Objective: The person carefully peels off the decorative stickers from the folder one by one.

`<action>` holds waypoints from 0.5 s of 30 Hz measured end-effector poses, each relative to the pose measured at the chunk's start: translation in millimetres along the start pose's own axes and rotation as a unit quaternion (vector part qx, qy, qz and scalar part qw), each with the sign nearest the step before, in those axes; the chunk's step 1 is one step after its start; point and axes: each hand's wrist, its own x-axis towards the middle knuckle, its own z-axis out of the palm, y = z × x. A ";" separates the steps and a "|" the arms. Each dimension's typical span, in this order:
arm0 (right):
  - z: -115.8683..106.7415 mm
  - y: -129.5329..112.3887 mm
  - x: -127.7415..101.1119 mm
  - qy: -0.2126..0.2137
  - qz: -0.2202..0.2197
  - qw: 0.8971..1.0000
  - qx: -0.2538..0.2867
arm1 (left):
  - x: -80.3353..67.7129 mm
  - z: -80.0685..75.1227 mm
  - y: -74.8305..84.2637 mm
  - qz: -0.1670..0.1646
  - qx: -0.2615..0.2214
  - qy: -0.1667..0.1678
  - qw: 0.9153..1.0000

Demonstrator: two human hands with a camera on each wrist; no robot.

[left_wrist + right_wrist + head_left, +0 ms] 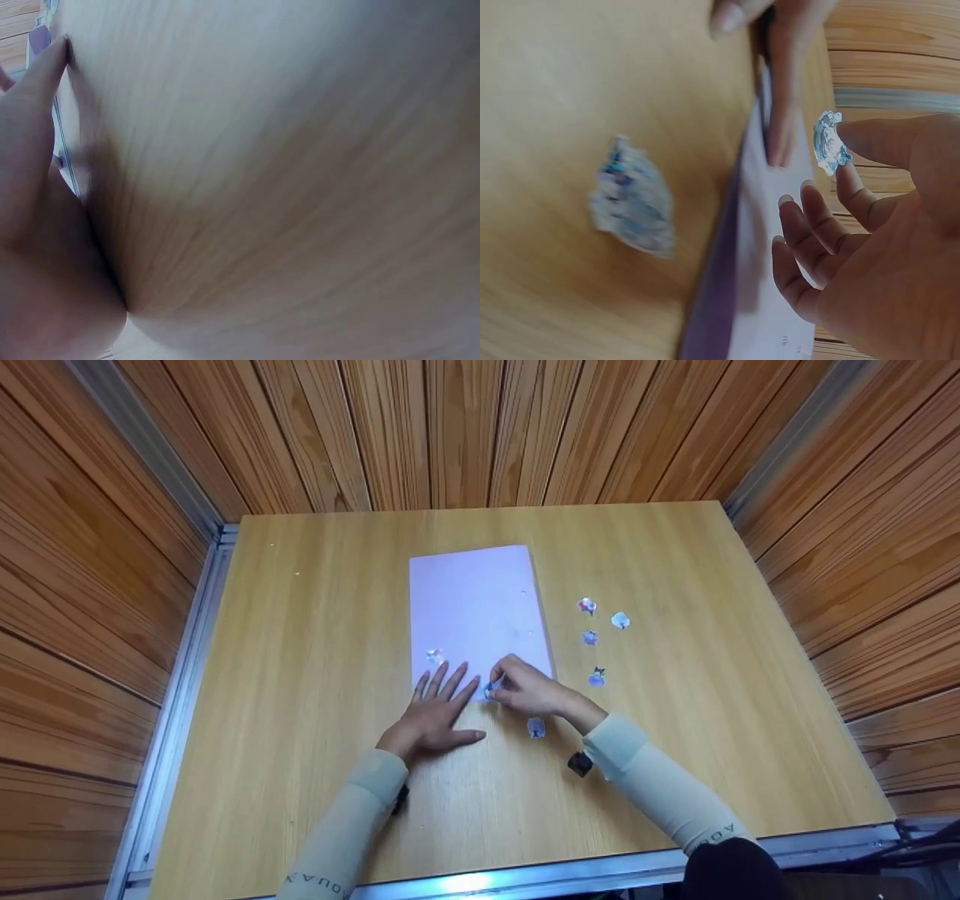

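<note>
This looks like a small purpose-built work booth rather than a lived-in room. Wood-plank walls (465, 427) close in on three sides, filling the top, left and right of the frame, and silver metal framing (187, 607) runs along the corners and the tabletop's edges. The light wood-grain tabletop (315, 607) fills the centre, carrying only a pale purple sheet (472, 600) and a few small stickers (600, 637) right of centre.

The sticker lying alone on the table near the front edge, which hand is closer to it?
Right. The right hand hovers just above and beside that loose sticker, pinching another sticker at the lilac sheet. The left hand lies flat farther off, fingers on the sheet's corner.
</note>
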 end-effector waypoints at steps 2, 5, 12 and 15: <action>4.6 2.2 -3.6 -0.004 -0.006 1.000 -0.012 | -0.6 1.1 -0.2 0.002 -0.002 0.003 1.000; 10.3 4.6 -8.7 -0.007 -0.013 0.999 -0.039 | -1.3 3.0 -0.9 0.006 0.006 0.010 1.000; 22.3 6.5 -15.1 -0.026 -0.022 0.996 -0.086 | -0.1 4.5 -2.5 0.001 0.010 -0.004 1.000; 25.5 6.0 -14.6 -0.030 -0.024 0.994 -0.098 | 0.7 4.2 -2.6 0.001 0.011 -0.002 1.000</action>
